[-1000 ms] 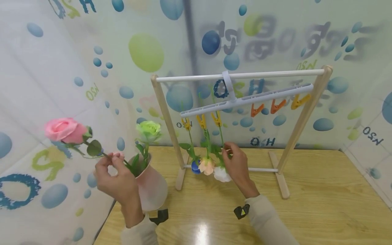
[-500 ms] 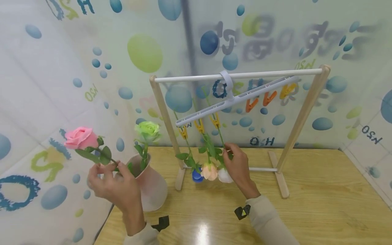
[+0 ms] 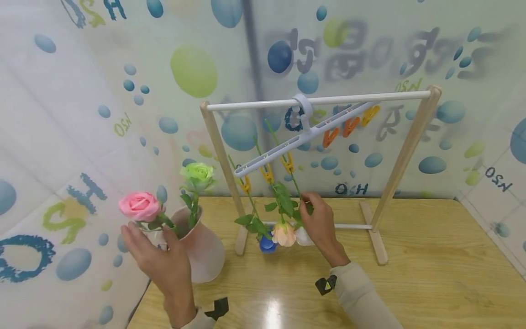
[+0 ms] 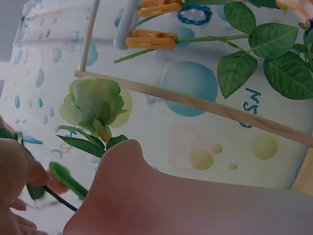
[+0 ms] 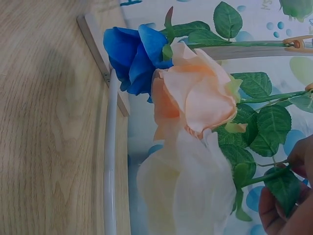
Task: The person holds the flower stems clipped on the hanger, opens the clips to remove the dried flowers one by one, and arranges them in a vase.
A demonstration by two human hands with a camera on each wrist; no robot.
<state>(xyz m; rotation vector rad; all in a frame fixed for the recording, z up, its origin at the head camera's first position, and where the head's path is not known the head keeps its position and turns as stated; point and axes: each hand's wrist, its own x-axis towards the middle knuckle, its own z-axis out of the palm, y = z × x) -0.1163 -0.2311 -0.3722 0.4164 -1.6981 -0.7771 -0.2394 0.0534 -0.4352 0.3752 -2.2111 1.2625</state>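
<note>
- One pink rose (image 3: 139, 206), bloom uppermost, just left of the vase mouth; stem slants down toward the rim. Whether its end sits inside cannot be told.
- One left hand (image 3: 158, 262), below that bloom; grip closed about the pink rose's stem, between thumb and fingers.
- One green rose (image 3: 198, 177), upright, stem and leaves in the vase.
- One vase (image 3: 203, 253), pale pink and white, flared mouth, standing on the surface (image 3: 435, 256), which is wood-grained.
- One rack, pale wooden uprights (image 3: 222, 151) and white crossbars, on the same surface.
- One pale hanger (image 3: 275, 151), hooked over the top crossbar (image 3: 255, 105), tilted, left end low.
- Three yellow clothespins (image 3: 267, 173) along its left half, each clamped on a flower stem.
- One blue rose (image 3: 267, 244), bloom down, from the leftmost clothespin.
- One peach rose (image 3: 284, 234), bloom down, touching the white flower.
- One white flower (image 5: 188, 188), bloom down, from the third clothespin; partly hidden by the right hand in the head view.
- One right hand (image 3: 318, 221); grip pinched on the white flower's stem, beside a leaf.
- Two orange clothespins (image 3: 350, 127) and one further yellow clothespin (image 3: 370, 115), on the hanger's raised right half.
</note>
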